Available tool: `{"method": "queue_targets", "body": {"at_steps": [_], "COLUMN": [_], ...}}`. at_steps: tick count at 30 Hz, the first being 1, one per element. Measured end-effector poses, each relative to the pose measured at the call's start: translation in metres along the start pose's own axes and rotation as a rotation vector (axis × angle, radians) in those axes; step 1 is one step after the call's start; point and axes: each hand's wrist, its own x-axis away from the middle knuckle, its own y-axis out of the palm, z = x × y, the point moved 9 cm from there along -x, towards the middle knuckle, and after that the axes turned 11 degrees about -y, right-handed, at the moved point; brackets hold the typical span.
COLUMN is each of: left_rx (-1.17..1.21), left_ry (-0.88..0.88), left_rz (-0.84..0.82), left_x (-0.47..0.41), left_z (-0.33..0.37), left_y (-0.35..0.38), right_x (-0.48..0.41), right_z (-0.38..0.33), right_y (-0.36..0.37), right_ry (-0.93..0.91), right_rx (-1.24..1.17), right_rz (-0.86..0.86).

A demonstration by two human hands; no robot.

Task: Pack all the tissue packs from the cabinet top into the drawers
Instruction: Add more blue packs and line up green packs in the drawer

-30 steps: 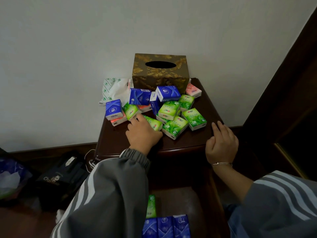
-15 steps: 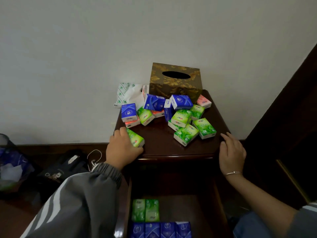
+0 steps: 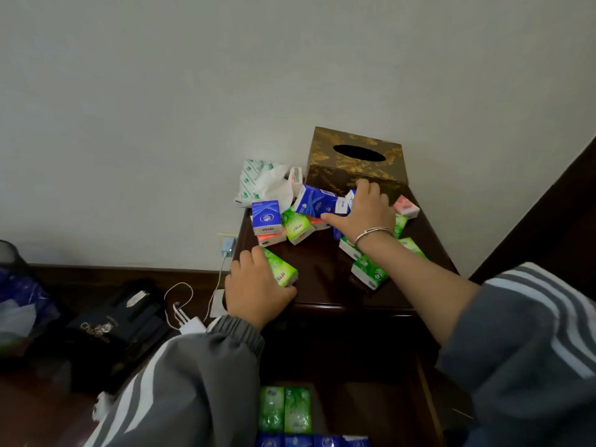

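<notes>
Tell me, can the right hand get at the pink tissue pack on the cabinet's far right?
Probably yes. The right hand lies on the blue tissue packs right next to the pink tissue pack, which sits uncovered on the cabinet top, nothing between them.

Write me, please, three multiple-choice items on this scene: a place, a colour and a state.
1. Where does the gold tissue box stand? A on the floor; B at the back of the cabinet top; C on a shelf.
2. What colour is the tissue pack in the left hand? A blue; B pink; C green.
3. How is the drawer? A shut; B open, empty; C open, with packs inside.
Answers: B, it stands by the wall; C, its wrapper is green; C, green packs and blue packs lie in it.
</notes>
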Motion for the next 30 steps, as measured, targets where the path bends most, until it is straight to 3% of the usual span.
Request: {"method": "queue_targets", "body": {"at_steps": [5, 12, 21, 30], "left_rx": [-0.002, 0.023, 0.056, 0.071], "left_ry": [-0.011, -0.023, -0.035, -0.040], "left_rz": [0.023, -0.007, -0.019, -0.001], "left_x": [-0.001, -0.003, -0.005, -0.006], "left_z": [-0.002, -0.005, -0.008, -0.010], "left_y": [0.002, 0.008, 0.012, 0.004], "right_x": [0.000, 0.001, 0.013, 0.062], "right_z": [-0.001, -0.002, 0.012, 0.024], "right_y": [0.014, 0.022, 0.004, -0.070], "right_ry": [0.116, 0.082, 0.045, -0.044], "right_rx": [0.069, 0.006, -0.380, -0.814], "right_rz": [0.077, 0.163, 0.431, 0.760]}}
